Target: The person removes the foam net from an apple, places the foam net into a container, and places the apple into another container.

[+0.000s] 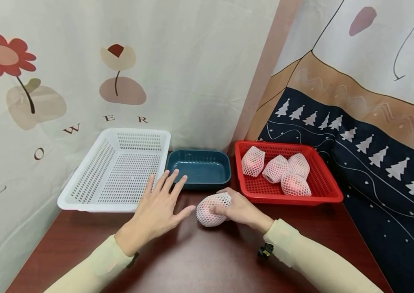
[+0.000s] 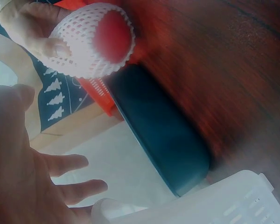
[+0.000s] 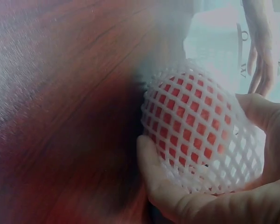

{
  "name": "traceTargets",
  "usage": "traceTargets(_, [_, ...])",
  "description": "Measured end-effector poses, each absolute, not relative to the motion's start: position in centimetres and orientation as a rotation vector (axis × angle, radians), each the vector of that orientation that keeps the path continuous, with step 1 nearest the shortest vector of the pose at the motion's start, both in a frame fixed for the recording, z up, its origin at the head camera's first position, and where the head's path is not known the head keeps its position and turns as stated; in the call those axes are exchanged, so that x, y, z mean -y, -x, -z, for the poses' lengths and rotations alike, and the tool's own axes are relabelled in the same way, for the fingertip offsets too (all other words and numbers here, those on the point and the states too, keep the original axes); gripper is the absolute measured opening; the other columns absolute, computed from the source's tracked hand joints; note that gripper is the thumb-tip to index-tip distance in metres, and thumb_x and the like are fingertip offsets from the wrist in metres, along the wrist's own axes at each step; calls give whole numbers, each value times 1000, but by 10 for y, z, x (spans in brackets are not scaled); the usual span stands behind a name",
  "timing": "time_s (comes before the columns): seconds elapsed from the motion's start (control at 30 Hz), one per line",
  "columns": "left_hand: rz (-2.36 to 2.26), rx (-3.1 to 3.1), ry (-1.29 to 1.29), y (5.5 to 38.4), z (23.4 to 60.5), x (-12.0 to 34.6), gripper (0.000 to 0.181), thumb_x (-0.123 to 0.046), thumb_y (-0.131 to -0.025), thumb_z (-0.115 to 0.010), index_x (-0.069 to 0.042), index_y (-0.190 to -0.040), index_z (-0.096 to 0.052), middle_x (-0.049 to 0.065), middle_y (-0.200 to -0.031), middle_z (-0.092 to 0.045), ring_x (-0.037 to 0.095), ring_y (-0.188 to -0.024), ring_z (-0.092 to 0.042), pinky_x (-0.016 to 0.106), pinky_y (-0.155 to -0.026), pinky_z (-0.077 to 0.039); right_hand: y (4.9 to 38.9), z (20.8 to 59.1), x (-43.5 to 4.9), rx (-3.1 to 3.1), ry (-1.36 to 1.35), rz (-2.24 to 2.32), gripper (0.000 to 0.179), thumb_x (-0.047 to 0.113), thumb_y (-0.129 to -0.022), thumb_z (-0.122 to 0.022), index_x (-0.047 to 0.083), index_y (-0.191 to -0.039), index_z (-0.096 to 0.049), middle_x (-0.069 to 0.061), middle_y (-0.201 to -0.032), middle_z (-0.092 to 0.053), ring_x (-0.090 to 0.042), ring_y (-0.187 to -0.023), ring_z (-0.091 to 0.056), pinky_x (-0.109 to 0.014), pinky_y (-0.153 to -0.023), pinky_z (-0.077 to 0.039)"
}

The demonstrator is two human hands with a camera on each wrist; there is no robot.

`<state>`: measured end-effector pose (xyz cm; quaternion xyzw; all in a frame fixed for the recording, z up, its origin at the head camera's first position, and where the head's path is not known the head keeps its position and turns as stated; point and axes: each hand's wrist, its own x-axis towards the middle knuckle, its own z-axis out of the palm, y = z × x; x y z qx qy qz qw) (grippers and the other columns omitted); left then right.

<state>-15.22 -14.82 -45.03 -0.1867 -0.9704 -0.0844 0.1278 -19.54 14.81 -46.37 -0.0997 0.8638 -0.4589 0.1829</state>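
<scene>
My right hand (image 1: pixel 241 207) grips a round red fruit in a white foam net (image 1: pixel 211 211), over the table in front of the blue dish. In the right wrist view, the thumb and fingers curl round the net sleeve (image 3: pixel 191 126), and red skin shows through the mesh. At the open end of the net, in the left wrist view, a bare patch of the red fruit (image 2: pixel 114 37) is visible. My left hand (image 1: pixel 155 209) is spread with straight fingers, holding nothing, close to the white basket's front right corner and left of the fruit.
A white plastic basket (image 1: pixel 73 195) stands at the left. The dark blue dish (image 1: pixel 199 186) sits at the centre back, beside it. At the right, a red basket (image 1: pixel 291 199) contains several net-wrapped fruits (image 1: pixel 274 169). Printed cloth (image 1: pixel 199 73) hangs behind the wooden table (image 1: pixel 199 260).
</scene>
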Motion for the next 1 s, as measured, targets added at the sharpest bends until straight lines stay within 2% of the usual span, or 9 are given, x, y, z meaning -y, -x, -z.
traceTargets(0.13, [249,2819,551,151,450,148,94,-77,-107,-63,-16,-177,-50,15,-188,-43,45,-176,-38,80,-141,-24,190,464,-151,-2559,256,1210,81,45,-95,-94,12,-161,-60,-16,-145,-75,-28,-125,-74,-51,-107,-67])
traceTargets(0.27, [247,2820,554,151,452,148,93,-76,-107,-64,-16,-177,-51,16,-188,-43,46,-176,-38,81,-141,-25,187,463,-154,-2681,345,1129,81,47,-97,-93,16,-163,-58,-16,-156,-73,-31,-138,-72,-61,-122,-60])
traceTargets(0.47, [226,2816,557,150,452,148,92,-76,-107,-64,-15,-175,-53,16,-187,-44,46,-175,-40,80,-140,-29,183,459,-155,-2791,557,1084,78,38,-100,-92,12,-165,-57,-19,-162,-69,-34,-145,-70,-61,-125,-59])
traceTargets(0.73, [241,2810,564,147,454,147,91,-75,-107,-65,-16,-175,-55,17,-186,-45,46,-174,-42,80,-140,-26,173,463,-154,-2956,791,889,66,33,-104,-88,10,-162,-63,-17,-157,-67,-33,-140,-71,-54,-121,-63])
traceTargets(0.93, [280,2774,578,146,457,148,90,-79,-109,-58,-16,-174,-55,16,-185,-47,46,-173,-43,80,-140,-27,165,460,-153,-3009,882,776,70,31,-103,-90,7,-162,-62,-25,-160,-63,-39,-140,-73,-55,-115,-67])
traceTargets(1.0, [293,2732,588,149,465,150,93,-84,-109,-50,-19,-176,-53,14,-186,-45,45,-174,-40,80,-141,-24,162,457,-154,-3022,887,722,72,33,-102,-92,7,-163,-62,-27,-162,-62,-41,-139,-75,-56,-110,-69])
